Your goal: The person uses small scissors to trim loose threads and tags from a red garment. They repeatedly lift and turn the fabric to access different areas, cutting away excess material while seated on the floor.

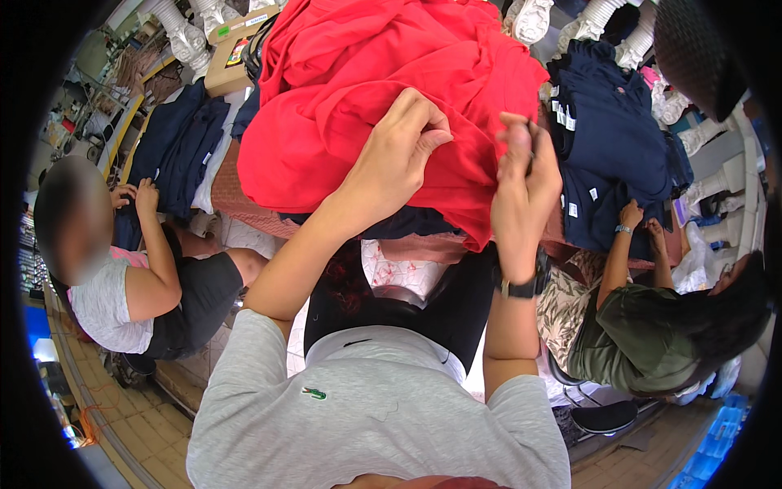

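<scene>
A large heap of red cloth (350, 98) lies piled up in front of me. Over its middle is my left hand (403, 138), its fingers curled and thumb pressed toward the forefinger; what they pinch, if anything, is too small to tell. My right hand (525, 163) is raised at the heap's right side, with a dark watch (525, 285) at the wrist. Its fingers are closed and slightly smeared, and a small dark thing I cannot identify shows between them. A corner of the red cloth hangs over the table edge below, between my forearms.
Navy garments (607, 130) with white labels are stacked to the right, where a person in a green shirt (643, 334) handles them. To the left, another person in a grey top (134, 293) works at navy garments (179, 130). A cardboard box (230, 61) stands behind those.
</scene>
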`<state>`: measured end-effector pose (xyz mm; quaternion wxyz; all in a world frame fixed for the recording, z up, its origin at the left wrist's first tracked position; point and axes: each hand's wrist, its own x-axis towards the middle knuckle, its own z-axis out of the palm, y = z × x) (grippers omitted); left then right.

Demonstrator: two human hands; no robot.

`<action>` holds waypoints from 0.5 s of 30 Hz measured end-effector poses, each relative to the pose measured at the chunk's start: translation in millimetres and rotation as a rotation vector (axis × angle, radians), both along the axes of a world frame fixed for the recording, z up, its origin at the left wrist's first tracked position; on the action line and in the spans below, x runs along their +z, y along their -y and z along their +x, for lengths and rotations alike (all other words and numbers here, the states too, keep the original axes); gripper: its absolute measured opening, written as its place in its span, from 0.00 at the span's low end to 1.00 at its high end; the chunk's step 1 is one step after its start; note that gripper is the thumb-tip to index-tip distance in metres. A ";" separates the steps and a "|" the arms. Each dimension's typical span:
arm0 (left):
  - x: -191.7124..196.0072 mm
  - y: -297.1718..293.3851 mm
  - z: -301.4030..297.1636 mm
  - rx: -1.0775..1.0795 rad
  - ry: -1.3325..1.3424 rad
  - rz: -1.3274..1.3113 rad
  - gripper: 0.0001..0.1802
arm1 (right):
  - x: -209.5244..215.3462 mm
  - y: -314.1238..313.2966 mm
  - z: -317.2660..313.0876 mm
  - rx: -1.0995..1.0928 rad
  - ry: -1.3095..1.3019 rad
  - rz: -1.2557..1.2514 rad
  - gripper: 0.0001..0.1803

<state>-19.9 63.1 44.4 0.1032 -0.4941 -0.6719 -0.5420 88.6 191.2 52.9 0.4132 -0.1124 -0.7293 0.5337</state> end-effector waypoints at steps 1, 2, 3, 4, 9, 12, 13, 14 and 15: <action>-0.4 1.5 0.1 0.005 0.016 0.004 0.04 | 5.0 12.7 9.4 0.028 0.001 -0.069 0.15; -0.7 1.6 -0.2 0.004 0.029 0.011 0.04 | 12.8 32.4 27.0 0.189 0.027 -0.250 0.18; -1.1 1.2 -1.5 -0.004 0.020 0.022 0.04 | 16.0 45.8 34.2 0.350 0.054 -0.436 0.22; -1.7 0.7 -3.3 -0.012 0.012 0.033 0.04 | 8.0 51.2 30.8 0.444 0.070 -0.576 0.25; -3.6 1.4 -2.5 -0.017 0.044 0.044 0.04 | -23.7 53.7 10.2 0.460 0.112 -0.800 0.26; -1.3 2.4 -1.2 -0.036 0.082 0.057 0.04 | -29.5 47.8 2.2 0.465 0.105 -0.746 0.25; -1.1 2.7 -0.9 -0.040 0.077 0.062 0.05 | -28.7 47.2 0.7 0.463 0.101 -0.735 0.25; -1.6 3.1 -0.3 -0.044 0.072 0.067 0.05 | -28.5 46.8 -0.7 0.461 0.093 -0.735 0.24; -2.6 3.2 -0.7 -0.042 0.057 0.075 0.05 | -28.3 46.4 -2.0 0.459 0.085 -0.736 0.23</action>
